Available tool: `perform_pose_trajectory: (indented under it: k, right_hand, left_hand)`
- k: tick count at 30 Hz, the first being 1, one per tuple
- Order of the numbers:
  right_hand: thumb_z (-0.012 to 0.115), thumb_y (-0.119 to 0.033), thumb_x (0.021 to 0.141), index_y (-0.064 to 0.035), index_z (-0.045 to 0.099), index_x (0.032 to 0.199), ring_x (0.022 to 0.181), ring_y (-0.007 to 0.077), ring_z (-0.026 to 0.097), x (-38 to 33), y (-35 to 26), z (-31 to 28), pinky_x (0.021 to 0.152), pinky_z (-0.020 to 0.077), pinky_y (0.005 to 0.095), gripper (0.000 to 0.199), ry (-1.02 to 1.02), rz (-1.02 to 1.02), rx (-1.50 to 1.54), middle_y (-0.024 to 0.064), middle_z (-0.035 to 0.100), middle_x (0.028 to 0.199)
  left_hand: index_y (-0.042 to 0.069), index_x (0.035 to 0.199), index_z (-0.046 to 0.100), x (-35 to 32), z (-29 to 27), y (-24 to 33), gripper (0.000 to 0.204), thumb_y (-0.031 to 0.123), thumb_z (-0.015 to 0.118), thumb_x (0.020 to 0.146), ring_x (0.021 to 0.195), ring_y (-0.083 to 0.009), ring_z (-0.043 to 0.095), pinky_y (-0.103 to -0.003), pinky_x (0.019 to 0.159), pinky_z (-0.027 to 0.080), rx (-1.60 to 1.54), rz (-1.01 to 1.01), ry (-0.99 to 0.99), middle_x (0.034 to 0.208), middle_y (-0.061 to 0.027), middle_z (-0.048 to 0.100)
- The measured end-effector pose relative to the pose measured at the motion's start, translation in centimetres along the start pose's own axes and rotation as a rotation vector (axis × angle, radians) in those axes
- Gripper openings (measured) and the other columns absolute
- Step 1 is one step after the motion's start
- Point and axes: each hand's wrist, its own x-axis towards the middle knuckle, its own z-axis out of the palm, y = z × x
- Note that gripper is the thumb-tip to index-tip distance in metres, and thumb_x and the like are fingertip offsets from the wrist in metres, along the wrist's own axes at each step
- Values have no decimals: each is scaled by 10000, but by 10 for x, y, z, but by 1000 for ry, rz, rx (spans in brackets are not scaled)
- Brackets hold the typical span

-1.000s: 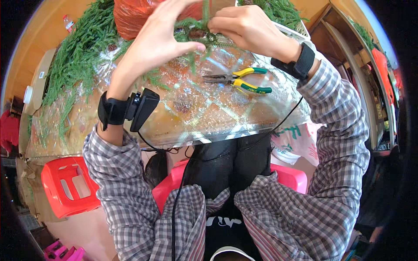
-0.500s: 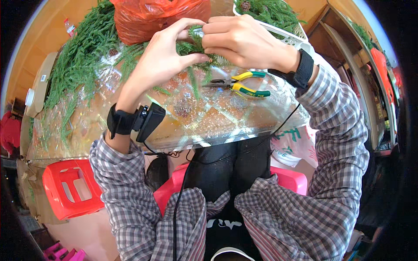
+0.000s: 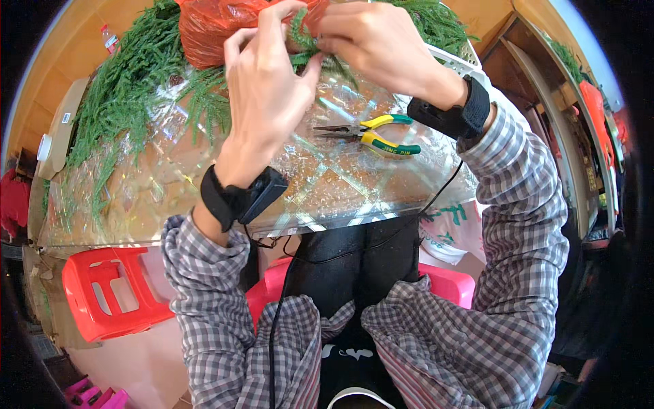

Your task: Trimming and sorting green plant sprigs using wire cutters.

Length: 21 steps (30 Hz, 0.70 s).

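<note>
Between my hands, near the top of the view, is a green pine sprig (image 3: 300, 33) that looks artificial. My left hand (image 3: 269, 78) holds it with the thumb and fingers curled around its base. My right hand (image 3: 385, 51) pinches at the same sprig from the other side, its fingertips partly hidden. Below my hands, long-nose pliers (image 3: 361, 129) with yellow and green handles lie on the table (image 3: 225, 194), touched by neither hand. A red plastic bag (image 3: 210, 37) stands just behind my left hand.
Loose pine branches (image 3: 119, 95) heap up on the table's left side. A white basket (image 3: 469, 58) holding more greenery stands at the back right. A red stool (image 3: 85, 293) is at lower left. White plastic bag (image 3: 453, 228) hangs low on the right; a cable runs from my wrists.
My left hand has turned more upright, its forearm shifting right. Both hands have moved slightly up and away, and the sprig now points upward between them. The pliers stay on the table.
</note>
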Motion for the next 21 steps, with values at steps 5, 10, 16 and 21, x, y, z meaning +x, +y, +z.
perform_pose_trajectory:
  k: [5, 10, 16, 21]
  right_hand:
    - [546, -41, 719, 30, 558, 654, 501, 228, 503, 17, -7, -18, 497, 399, 355, 97, -188, 826, 609, 138, 486, 525]
    - [553, -41, 699, 33, 590, 674, 501, 190, 486, -5, 15, 2, 502, 393, 316, 86, 70, 498, 1079, 112, 499, 508]
    - [618, -144, 740, -61, 665, 755, 570, 212, 579, -12, 25, -17, 527, 430, 345, 96, -402, 463, 460, 95, 646, 704]
    - [590, -116, 748, -36, 584, 808, 708, 279, 558, -16, 14, -25, 592, 446, 363, 100, -395, -42, 240, 96, 543, 791]
  left_hand:
    - [28, 1154, 457, 6, -7, 4, 518, 134, 709, 713, 813, -268, 564, -369, 816, 375, 213, 329, 120, 963, -123, 583]
    - [40, 1131, 463, 14, 6, -11, 457, 118, 676, 733, 729, -242, 530, -375, 750, 363, 280, 512, 105, 884, -108, 572]
    - [50, 1087, 501, 10, 0, -28, 500, 182, 735, 665, 923, -253, 572, -333, 815, 431, -487, 275, -298, 942, -106, 623]
    - [51, 1046, 528, 18, -7, -35, 448, 220, 718, 678, 999, -254, 531, -355, 872, 393, -390, 300, -331, 1004, -84, 597]
